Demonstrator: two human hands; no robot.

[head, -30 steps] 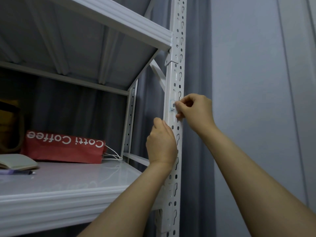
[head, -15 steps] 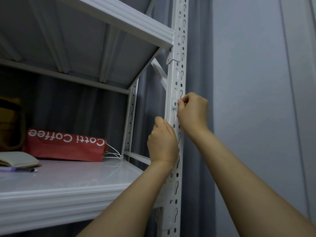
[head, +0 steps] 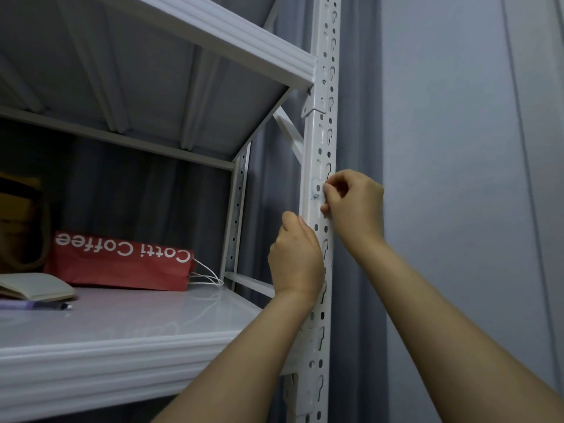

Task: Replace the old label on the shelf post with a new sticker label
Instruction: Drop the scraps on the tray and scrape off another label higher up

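Label sits on the front face of the white post, a pale patch with faint bluish marks, about midway between the upper shelf and the lower shelf. The post's long axis runs straight up and down, and the label lies along it, over the row of slots.

The right hand is at the label's right edge, touching it. Its fingers are curled in, and the fingertips appear to be pinching or picking at that edge. Whether a corner has lifted is too small to tell.

The left hand is lower on the post, just below the label. It is curled against the post's left side, with the thumb pointing up toward the label. Its fingers are hidden behind it, so I cannot tell whether they grip the post or hold something.

So the label lies just left of the right hand's fingertips and just above the left hand. The right hand is nearer and is placed to peel.

The step in hand seems to be getting the old label off, early in the task; no new sticker shows. A peel would likely run from the right edge leftward across the post's narrow width, with the left hand steadying. Thin paper may tear and leave residue over the slots.
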